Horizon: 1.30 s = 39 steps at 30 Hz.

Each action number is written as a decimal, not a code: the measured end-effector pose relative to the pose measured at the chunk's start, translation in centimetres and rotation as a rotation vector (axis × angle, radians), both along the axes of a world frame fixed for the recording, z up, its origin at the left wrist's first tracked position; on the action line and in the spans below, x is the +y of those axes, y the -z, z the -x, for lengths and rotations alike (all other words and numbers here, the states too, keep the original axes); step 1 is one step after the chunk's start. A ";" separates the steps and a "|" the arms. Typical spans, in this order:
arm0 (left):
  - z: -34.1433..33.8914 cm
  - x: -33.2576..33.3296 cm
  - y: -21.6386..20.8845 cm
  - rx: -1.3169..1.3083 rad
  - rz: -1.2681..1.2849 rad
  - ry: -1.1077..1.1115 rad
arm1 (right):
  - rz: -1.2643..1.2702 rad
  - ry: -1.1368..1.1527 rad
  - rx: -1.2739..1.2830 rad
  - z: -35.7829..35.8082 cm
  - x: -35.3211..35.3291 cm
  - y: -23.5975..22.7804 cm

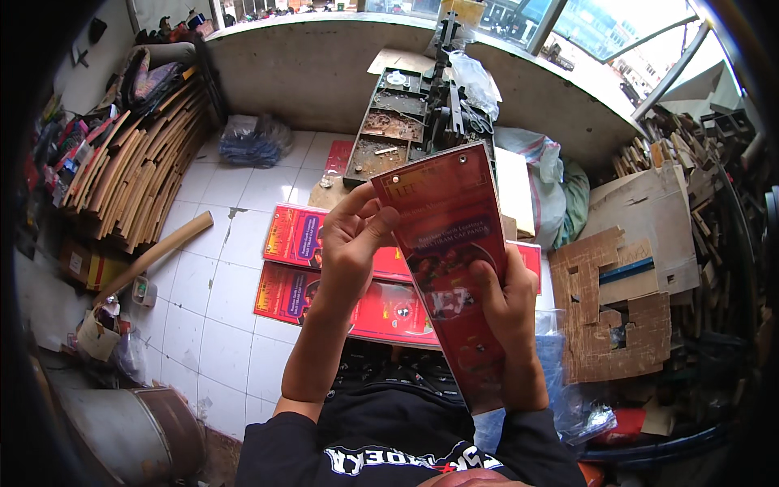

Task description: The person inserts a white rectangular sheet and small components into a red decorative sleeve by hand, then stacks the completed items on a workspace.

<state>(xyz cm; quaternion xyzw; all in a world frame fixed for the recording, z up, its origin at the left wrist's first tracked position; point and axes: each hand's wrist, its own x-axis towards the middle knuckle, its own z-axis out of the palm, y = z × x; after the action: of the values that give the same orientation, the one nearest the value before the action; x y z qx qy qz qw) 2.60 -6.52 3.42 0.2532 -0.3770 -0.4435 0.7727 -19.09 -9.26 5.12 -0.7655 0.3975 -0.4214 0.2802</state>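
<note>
A long, flat, glossy red printed sheet [454, 272] is held up at a tilt in front of my chest, with small round metal-looking eyelets at its upper corners. My left hand [355, 243] pinches its upper left edge, thumb and bent fingers closed together. On the opposite side, my right hand [511, 304] grips the right edge, its thumb lying across the printed face and its fingers hidden behind. Beneath my forearms lie matching red printed sheets in two piles, a farther one [294, 235] and a nearer one [280, 290].
Beyond the sheets stands a compartmented tray [393, 150] with small loose bits, beside a black metal machine [448, 101]. Stacked boards [138, 166] and a cardboard tube [162, 253] are at left. Cut cardboard [576, 325], wood scraps and plastic sacks [544, 183] crowd the right.
</note>
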 end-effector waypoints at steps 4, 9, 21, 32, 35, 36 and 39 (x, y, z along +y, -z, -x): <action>-0.3 -0.2 0.3 0.014 -0.021 -0.011 | -0.011 0.001 0.020 -0.3 -0.2 0.2; -0.6 0.0 0.3 -0.033 -0.012 -0.031 | -0.014 -0.008 0.015 -0.5 -0.3 0.2; -0.4 0.8 -0.4 -0.108 0.129 -0.058 | -0.035 -0.024 -0.043 -0.1 0.2 -0.4; -1.0 -0.3 -0.5 -0.037 -0.055 -0.083 | -0.068 -0.084 -0.011 -1.2 -2.1 0.6; -1.1 -0.5 -0.2 -0.028 -0.063 -0.120 | -0.107 -0.097 0.008 -1.4 -2.3 0.7; -1.1 -0.6 -0.3 -0.011 -0.069 -0.115 | -0.120 -0.095 0.017 -1.5 -2.3 0.7; -1.3 -0.9 -0.3 -0.002 -0.086 -0.150 | -0.130 -0.102 0.040 -1.8 -2.1 0.8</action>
<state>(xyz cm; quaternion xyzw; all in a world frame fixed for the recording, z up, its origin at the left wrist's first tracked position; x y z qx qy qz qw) 3.89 -7.38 3.70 0.3143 -0.3383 -0.4000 0.7917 -17.32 -11.34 4.35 -0.7732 0.3900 -0.3643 0.3426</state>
